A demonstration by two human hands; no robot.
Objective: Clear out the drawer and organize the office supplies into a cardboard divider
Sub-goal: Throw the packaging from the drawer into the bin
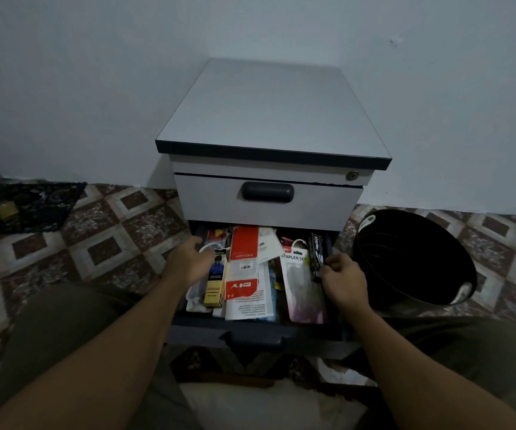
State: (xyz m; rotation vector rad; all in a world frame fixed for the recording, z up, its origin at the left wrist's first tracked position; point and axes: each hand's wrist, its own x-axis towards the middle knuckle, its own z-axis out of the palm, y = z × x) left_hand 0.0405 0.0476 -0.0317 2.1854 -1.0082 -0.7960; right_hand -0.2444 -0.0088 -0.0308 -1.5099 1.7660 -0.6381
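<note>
The drawer point(200, 332) stands pulled out from the low cabinet point(275, 113), and it is packed edge to edge with office supplies; the drawer above it is closed. No cardboard divider is in view.

Our right grip point(342, 276) is curled at the drawer's right side, thumb and fingertips pinching the edge of a narrow black pack point(316, 252) that leans against the wall there. Our left grip point(188, 262) reaches in at the left rear, above a yellow box point(214, 283). Its fingers are hidden among the goods, so we cannot tell whether it holds anything.

We judge most of this load to be light. There are flat card-and-plastic packs, such as the stapler set point(300, 287) and the red-and-white sleeves point(244, 243). They should be slick, bendy and apt to slide off one another. We would take them by a long edge, or several as a stack from below. The box is stiff and can be taken across its sides.

The cabinet sits on a patterned tile floor point(111, 237) against a pale wall point(64, 72). A black bin point(411, 259) stands just right of the drawer, and a dark rug point(33, 203) lies well off to the left.
</note>
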